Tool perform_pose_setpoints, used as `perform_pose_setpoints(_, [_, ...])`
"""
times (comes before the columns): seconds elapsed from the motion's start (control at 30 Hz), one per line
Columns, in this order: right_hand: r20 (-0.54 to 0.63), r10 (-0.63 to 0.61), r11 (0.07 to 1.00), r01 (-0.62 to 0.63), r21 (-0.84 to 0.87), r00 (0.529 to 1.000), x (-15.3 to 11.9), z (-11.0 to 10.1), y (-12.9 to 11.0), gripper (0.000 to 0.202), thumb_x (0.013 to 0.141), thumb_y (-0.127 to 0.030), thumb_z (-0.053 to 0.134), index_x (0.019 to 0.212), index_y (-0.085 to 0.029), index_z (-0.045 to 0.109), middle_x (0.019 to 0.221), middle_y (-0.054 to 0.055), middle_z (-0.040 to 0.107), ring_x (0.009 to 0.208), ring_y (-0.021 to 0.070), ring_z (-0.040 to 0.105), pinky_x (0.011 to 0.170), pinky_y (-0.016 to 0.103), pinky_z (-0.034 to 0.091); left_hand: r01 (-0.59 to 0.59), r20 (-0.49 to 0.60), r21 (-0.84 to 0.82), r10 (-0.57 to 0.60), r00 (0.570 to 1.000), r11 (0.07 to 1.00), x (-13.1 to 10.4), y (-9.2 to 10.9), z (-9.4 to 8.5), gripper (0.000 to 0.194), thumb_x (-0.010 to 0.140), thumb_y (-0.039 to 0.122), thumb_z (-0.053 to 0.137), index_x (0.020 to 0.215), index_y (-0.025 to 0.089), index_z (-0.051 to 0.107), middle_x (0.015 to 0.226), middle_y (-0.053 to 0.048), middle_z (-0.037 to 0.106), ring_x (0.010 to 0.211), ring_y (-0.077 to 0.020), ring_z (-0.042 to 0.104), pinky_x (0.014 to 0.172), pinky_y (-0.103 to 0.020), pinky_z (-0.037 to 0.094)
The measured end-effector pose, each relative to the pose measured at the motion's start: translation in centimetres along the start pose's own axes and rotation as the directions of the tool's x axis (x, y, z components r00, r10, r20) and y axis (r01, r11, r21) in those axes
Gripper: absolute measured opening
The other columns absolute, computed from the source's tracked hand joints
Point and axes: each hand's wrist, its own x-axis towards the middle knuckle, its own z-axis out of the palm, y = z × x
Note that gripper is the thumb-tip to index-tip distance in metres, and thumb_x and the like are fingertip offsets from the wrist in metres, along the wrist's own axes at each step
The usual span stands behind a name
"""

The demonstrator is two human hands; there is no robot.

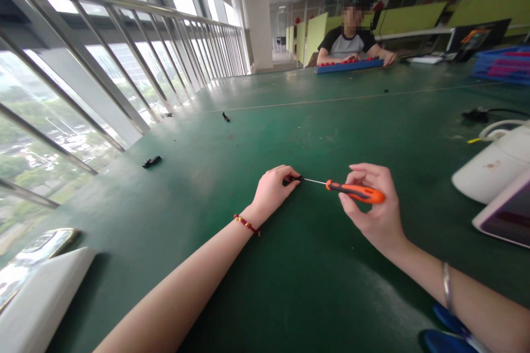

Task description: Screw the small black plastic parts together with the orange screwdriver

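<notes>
Near the middle of the green table (232,265), my left hand (274,190) pinches a small black part (295,179) between thumb and fingers. A screwdriver (356,191) with an orange and black handle lies in my right hand (379,204), its thin metal shaft pointing left. The shaft's tip meets the black part or ends right at it; the exact contact is too small to tell. My right thumb and fingers surround the handle loosely. Farther off on the left lie two more small black pieces, one nearer (152,161) and one farther (226,117).
Metal railing (157,60) and windows line the left side. A white box (49,298) and a shiny phone-like object (28,262) sit at lower left. At right are a white rounded device (492,165), a tablet-like screen (509,212) and a blue basket (501,66). Across the table, a person handles a blue tray (350,66).
</notes>
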Motion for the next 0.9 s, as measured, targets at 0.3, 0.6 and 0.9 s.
perform_pose_setpoints(0.3, [-0.026,-0.006,0.998,0.005,-0.06,1.0,-0.15,-0.04,0.18,0.027,0.076,-0.025,0.065,0.101,-0.023,0.055,0.085,0.003,0.061,0.077,0.0181,0.061,0.072,0.032,0.049,-0.004,-0.003,0.006,0.004,1.0,1.0,-0.05,0.18,-0.04,0.007,0.08,0.019,0.062,0.084,0.02,0.068,0.087,-0.001,0.07,0.078,-0.0155,0.063,0.07,-0.027,0.048])
perform_pose_setpoints(0.6, [0.026,0.053,0.994,-0.051,-0.097,0.998,-0.18,-0.13,0.12,0.01,0.08,-0.029,0.062,0.087,-0.023,0.059,0.081,0.002,0.063,0.071,0.0165,0.061,0.066,0.03,0.048,-0.01,-0.002,0.01,0.01,1.0,1.0,-0.02,0.19,-0.08,0.008,0.08,0.018,0.061,0.085,0.02,0.067,0.087,0.0,0.07,0.079,-0.015,0.063,0.07,-0.026,0.048])
perform_pose_setpoints(0.9, [0.076,0.039,0.996,-0.033,-0.082,0.996,-0.09,-0.03,0.1,0.01,0.08,-0.026,0.061,0.088,-0.023,0.057,0.061,-0.004,0.055,0.057,0.0139,0.055,0.062,0.03,0.047,-0.028,0.002,0.031,0.028,1.0,0.999,-0.08,0.06,0.02,0.008,0.081,0.019,0.061,0.086,0.02,0.067,0.088,0.0,0.069,0.08,-0.0143,0.063,0.07,-0.025,0.049])
